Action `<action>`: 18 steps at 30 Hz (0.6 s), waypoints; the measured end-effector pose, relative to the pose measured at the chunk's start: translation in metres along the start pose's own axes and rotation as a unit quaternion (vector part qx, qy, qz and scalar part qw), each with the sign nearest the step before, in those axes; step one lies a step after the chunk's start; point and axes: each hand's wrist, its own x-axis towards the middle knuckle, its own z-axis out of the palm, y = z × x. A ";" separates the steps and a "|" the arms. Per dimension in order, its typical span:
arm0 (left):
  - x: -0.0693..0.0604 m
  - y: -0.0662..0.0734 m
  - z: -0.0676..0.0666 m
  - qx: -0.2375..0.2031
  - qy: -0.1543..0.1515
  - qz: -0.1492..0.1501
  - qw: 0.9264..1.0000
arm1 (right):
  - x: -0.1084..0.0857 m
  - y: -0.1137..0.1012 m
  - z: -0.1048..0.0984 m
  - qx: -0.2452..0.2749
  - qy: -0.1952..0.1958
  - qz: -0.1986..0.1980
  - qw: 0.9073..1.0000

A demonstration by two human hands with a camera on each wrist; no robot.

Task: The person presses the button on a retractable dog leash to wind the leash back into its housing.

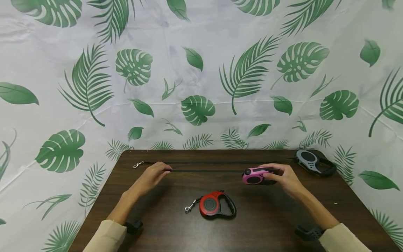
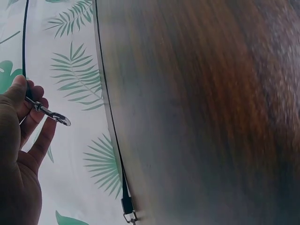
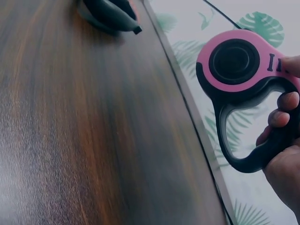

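Observation:
My right hand grips the black handle of a pink retractable dog leash, held above the table's right half. Its thumb lies on the pink casing in the right wrist view. From the casing a thin black cord runs taut leftward to my left hand. That hand pinches the cord's end beside a metal clip, which hangs past the fingertips. Behind, a grey retractable leash lies at the back right, its own cord drawn straight along the table to a metal clip.
A red retractable leash lies near the middle of the dark wooden table, its short clip pointing left. A white cloth with green leaves hangs right behind the table's back edge. A small yellowish speck is on the right.

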 end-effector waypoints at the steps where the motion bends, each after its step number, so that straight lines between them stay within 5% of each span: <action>1: 0.000 0.001 0.001 -0.002 0.000 0.000 1.000 | 0.000 0.000 0.001 0.003 0.000 0.000 1.000; 18: 0.006 0.006 0.010 -0.012 -0.004 -0.003 1.000 | 0.010 0.001 0.022 0.059 -0.009 -0.007 0.998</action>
